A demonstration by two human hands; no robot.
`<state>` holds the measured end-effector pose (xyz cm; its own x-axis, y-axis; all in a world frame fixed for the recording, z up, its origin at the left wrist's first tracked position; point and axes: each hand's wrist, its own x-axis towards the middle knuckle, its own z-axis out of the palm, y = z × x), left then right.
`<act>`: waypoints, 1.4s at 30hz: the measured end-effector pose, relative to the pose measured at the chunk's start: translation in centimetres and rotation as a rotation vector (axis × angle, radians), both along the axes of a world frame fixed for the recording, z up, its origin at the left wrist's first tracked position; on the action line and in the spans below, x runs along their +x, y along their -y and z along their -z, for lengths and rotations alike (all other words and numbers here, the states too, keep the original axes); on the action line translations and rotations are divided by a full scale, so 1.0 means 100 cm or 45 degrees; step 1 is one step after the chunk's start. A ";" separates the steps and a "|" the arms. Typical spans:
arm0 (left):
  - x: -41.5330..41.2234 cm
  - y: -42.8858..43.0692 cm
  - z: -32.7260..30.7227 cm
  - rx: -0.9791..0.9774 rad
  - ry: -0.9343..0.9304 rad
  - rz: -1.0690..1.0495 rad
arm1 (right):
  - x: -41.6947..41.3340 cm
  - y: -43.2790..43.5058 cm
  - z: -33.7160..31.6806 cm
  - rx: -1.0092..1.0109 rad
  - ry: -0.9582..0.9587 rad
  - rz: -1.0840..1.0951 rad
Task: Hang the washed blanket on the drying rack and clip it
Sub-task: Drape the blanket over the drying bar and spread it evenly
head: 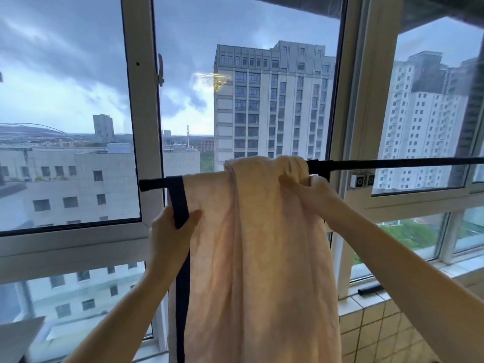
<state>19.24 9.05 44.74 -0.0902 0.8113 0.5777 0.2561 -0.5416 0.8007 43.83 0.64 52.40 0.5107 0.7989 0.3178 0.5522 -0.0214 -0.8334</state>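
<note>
Dark storm clouds [65, 43] fill white-framed windows [142, 113], a pale high-rise [272, 100] at 12 o'clock, low grey blocks [78, 184] at 9 o'clock, white apartment towers [424, 121] at 2 o'clock; a beige tiled ledge [377, 326] sits at 4 o'clock.

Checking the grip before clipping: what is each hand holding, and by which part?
The left hand pinches the blanket by its dark edge band; the right hand grips its bunched fold at the rod.
</note>
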 end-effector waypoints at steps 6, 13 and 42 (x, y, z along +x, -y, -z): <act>0.006 0.008 -0.008 -0.013 0.001 0.182 | -0.007 -0.012 -0.013 0.039 -0.073 -0.009; 0.004 0.014 -0.018 0.054 -0.046 0.164 | -0.012 -0.010 -0.030 0.220 0.186 -0.006; -0.024 0.019 0.030 0.185 -0.078 0.009 | 0.001 0.031 0.091 0.365 0.242 0.138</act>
